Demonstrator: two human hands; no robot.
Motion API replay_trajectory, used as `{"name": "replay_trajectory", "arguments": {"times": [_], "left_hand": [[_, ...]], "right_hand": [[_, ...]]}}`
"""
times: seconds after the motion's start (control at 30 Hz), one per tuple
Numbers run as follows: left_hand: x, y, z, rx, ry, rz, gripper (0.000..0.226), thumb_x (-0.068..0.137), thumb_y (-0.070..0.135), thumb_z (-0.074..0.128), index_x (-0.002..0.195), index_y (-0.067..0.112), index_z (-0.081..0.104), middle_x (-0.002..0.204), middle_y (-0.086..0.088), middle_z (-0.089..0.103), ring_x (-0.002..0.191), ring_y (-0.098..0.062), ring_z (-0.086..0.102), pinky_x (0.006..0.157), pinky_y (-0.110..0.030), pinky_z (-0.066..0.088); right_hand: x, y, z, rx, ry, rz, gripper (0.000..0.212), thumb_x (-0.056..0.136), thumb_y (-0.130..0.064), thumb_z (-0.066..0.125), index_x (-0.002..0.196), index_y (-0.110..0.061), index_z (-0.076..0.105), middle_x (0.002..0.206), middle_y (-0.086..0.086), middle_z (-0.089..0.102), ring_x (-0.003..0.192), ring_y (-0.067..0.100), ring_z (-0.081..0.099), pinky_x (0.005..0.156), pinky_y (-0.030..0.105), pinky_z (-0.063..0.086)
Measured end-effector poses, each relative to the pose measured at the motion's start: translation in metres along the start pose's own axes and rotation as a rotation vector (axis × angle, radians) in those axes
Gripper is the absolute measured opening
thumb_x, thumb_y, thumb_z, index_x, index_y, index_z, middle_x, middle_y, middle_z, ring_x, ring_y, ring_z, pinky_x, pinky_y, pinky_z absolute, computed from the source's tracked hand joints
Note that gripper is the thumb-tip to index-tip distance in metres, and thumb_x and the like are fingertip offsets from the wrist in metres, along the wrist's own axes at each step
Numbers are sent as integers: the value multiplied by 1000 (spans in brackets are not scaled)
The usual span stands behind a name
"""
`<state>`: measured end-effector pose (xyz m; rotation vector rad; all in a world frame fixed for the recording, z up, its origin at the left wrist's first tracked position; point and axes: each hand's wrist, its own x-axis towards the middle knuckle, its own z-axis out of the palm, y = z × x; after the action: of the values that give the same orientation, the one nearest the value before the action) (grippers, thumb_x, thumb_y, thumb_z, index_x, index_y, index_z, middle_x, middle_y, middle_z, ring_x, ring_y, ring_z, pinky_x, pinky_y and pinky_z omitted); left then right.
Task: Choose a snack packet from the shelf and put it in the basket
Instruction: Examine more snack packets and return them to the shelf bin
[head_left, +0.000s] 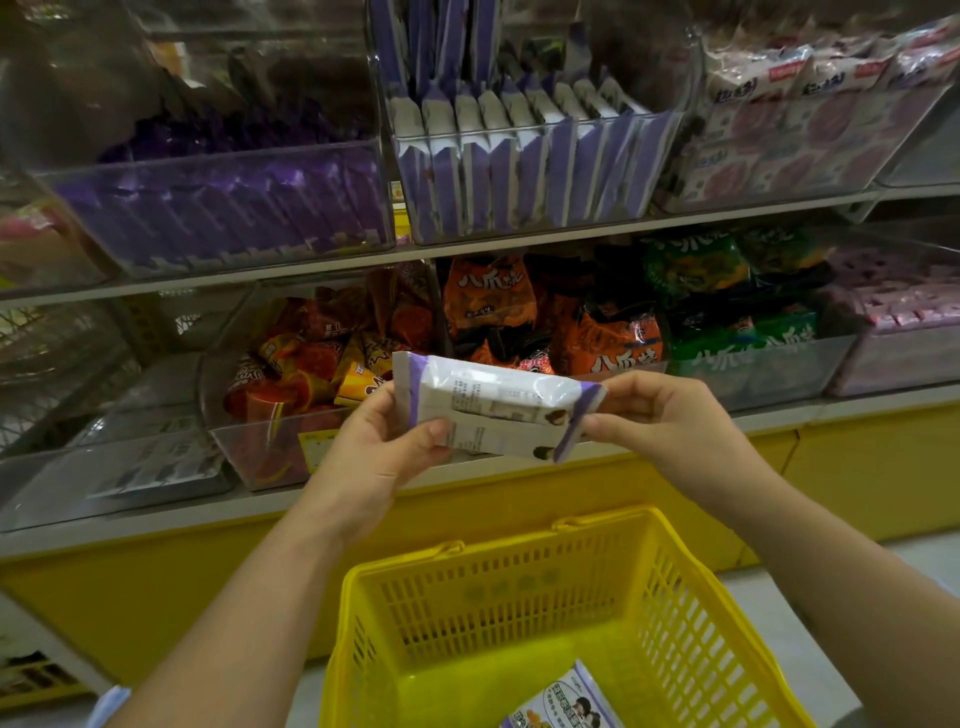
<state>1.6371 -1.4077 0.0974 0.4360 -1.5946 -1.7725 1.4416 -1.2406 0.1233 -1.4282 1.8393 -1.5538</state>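
A white snack packet with purple ends (498, 402) is held crosswise in front of the shelf, its printed back facing me. My left hand (384, 447) grips its left end, thumb on the face and fingers behind. My right hand (670, 421) pinches its purple right end. Below them stands a yellow plastic basket (519, 587), open at the top. Another packet of the same kind (566, 701) lies on the basket's floor.
The shelf carries clear bins: purple and white packets (509, 171) above, orange packets (519, 312), green packets (727, 301) and red and yellow ones (306, 364) below. A yellow shelf base (156, 597) runs behind the basket.
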Motion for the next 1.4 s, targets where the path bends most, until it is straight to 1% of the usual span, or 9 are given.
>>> {"name": "replay_trajectory", "arguments": {"times": [0.2, 0.33, 0.5, 0.67, 0.83, 0.97, 1.07, 1.2, 1.4], "left_hand": [[-1, -4, 1, -88, -17, -104, 42, 75, 14, 64, 116, 16, 58, 106, -1, 74, 98, -17, 70, 71, -25, 57], [-1, -6, 6, 18, 66, -155, 47, 71, 34, 67, 117, 30, 59, 93, 6, 76, 77, -5, 70, 60, -22, 55], [-3, -6, 12, 23, 111, -248, 58, 63, 41, 72, 120, 35, 60, 88, 13, 74, 70, -5, 67, 55, -21, 53], [-6, -2, 18, -81, 96, -337, 77, 50, 38, 78, 124, 32, 57, 79, 12, 75, 61, -3, 68, 52, -21, 53], [-11, 4, 25, -111, 58, -355, 82, 48, 38, 79, 125, 30, 52, 80, 7, 76, 61, -8, 68, 50, -22, 53], [-15, 5, 28, -42, 14, -321, 85, 52, 37, 78, 129, 31, 45, 91, 6, 76, 70, -10, 71, 52, -23, 53], [-17, 4, 24, 21, -32, -303, 84, 59, 29, 78, 133, 38, 39, 104, 6, 74, 85, -15, 72, 58, -27, 55], [-15, 1, 17, 111, -106, -272, 80, 75, 13, 73, 135, 47, 32, 114, 9, 71, 100, -19, 70, 70, -32, 57], [-7, -7, 13, 209, 139, -91, 35, 91, 9, 61, 120, 26, 53, 105, 5, 73, 92, -10, 71, 69, -26, 58]], "right_hand": [[1, -4, 7, 182, 10, 79, 12, 92, -7, 57, 86, -13, 66, 79, 0, 76, 75, 12, 72, 66, 20, 56], [0, -5, 13, 312, -18, 176, 11, 98, -12, 50, 93, -12, 60, 75, 1, 75, 68, 12, 71, 58, 20, 54], [1, -1, 13, 513, -5, 341, 17, 100, -14, 48, 103, -6, 62, 86, 10, 75, 76, 19, 69, 70, 30, 56], [4, 3, 10, 660, 28, 519, 18, 99, -12, 48, 99, -5, 65, 82, 7, 75, 67, 12, 68, 54, 18, 53], [8, 13, 9, 615, 63, 659, 18, 99, -13, 50, 102, -4, 66, 97, 12, 70, 82, 16, 61, 50, 18, 49], [8, 16, 12, 525, 70, 702, 20, 99, -16, 49, 104, -5, 65, 92, 9, 71, 78, 15, 62, 55, 23, 50], [8, 15, 15, 496, 74, 717, 28, 100, -28, 47, 115, -9, 61, 102, 10, 73, 88, 20, 67, 62, 29, 54], [5, 11, 16, 615, -138, 662, 44, 93, -45, 49, 120, -14, 61, 112, 12, 72, 103, 30, 69, 88, 41, 56], [-1, 8, 18, 662, -288, 506, 38, 79, -36, 62, 111, -17, 72, 117, 15, 70, 94, 29, 68, 80, 48, 58]]}}
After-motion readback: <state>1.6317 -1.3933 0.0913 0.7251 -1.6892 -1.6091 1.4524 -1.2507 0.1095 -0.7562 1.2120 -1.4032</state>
